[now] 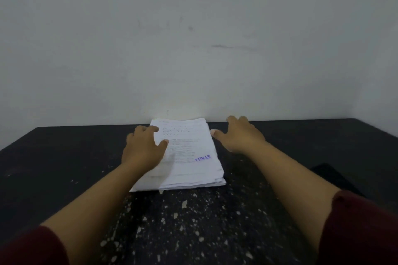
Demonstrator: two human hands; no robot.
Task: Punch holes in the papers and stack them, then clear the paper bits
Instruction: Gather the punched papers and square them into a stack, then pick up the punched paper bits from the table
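Paper stack (189,157) lies lengthwise, near to far, on the table (64,157). Left hand (143,146) rests flat on its left edge, right hand (239,135) spread just beside, holding nothing.

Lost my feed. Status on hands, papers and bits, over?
Left hand flat on the paper stack, right hand open beside its right edge. Paper bits scattered on the dark table nearside. Nothing blocking.
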